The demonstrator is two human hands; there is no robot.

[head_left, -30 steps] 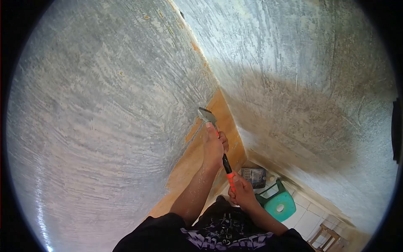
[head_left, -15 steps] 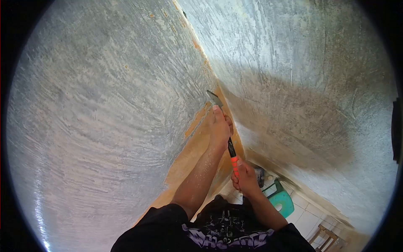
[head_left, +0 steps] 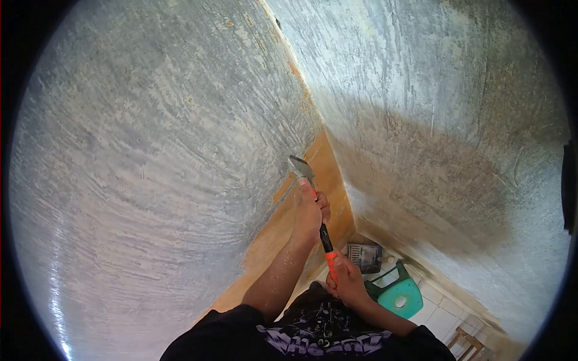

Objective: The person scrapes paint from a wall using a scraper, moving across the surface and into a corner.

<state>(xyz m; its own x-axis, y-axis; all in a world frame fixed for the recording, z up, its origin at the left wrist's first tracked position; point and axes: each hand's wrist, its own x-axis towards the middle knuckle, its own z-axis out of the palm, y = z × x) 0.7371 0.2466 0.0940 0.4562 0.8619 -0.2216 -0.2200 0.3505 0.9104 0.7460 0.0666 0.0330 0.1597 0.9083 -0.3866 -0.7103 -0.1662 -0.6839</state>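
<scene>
Both hands are wrapped round a long-handled scraper [head_left: 327,239] with a black shaft and orange grip sections. High on the shaft, close below the metal blade, sits my left hand [head_left: 309,212], its thumb stretched along the tool. My right hand [head_left: 348,279] grips the orange lower end, nearer my body. The blade overlaps the grey, rough-scored wall [head_left: 180,156] on the left, at the border of a smooth orange-tan patch [head_left: 328,165] by the corner. Pale dust speckles the left forearm.
A second scored wall [head_left: 445,120] meets the first at the corner on the right. Below, on a tiled floor [head_left: 436,313], are a green plastic stool [head_left: 402,299], a dark tray-like container [head_left: 363,257] and a small wooden stool [head_left: 465,343].
The scraper and both hands have moved down, and the blade has shifted left, away from the corner. More of the orange-tan patch and dark container shows. The view has shifted slightly.
</scene>
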